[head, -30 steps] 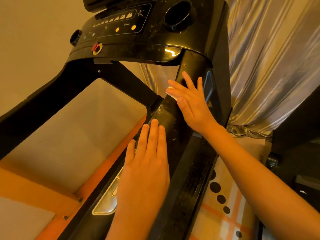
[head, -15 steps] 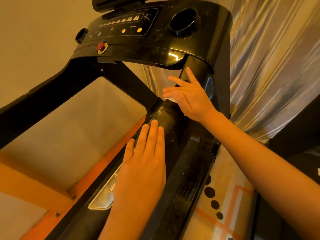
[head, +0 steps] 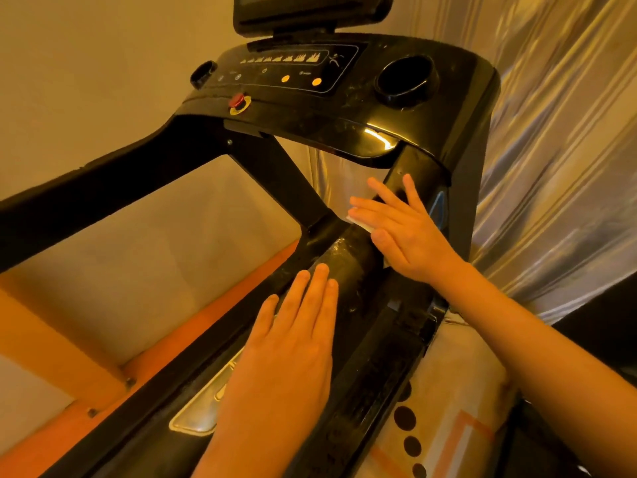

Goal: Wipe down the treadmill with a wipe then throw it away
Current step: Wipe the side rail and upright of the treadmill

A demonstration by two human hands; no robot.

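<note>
Shiny pleated curtain [head: 551,150] is seen on the right and a plain wall [head: 86,81] on the left, all under dim, warm light. Between them the black treadmill [head: 458,108] is viewed from close above its right handrail [head: 348,267].

The wipe [head: 358,223] is pressed flat where that handrail meets the upright post [head: 418,167], just below the console [head: 344,108]. Only a pale edge of it is shown, beneath the fingertips. It is covered by the right hand [head: 406,232], whose fingers are held straight and spread, so the wipe is pinned by pressure and not gripped. The left hand [head: 293,343] is laid flat on the handrail nearer the camera, fingers straight and close together, holding nothing, apparently as a brace.

Wiping is judged to be under way, with the console, its cup holder [head: 406,81] and the left handrail [head: 103,198] yet to be covered, and disposal not begun.

Several slips can be foreseen:
- Since the wipe is held only by a flat palm, it could be bunched up or left behind on the curved post if pressure is eased mid-stroke. It could then be dropped onto the patterned mat [head: 458,401].
- If a stroke is carried up onto the console, the red stop button [head: 238,102] or the orange keys [head: 285,78] could be pressed by accident.
- Smears on the handrail suggest grime could be spread, not lifted, unless the wipe is refolded.
</note>
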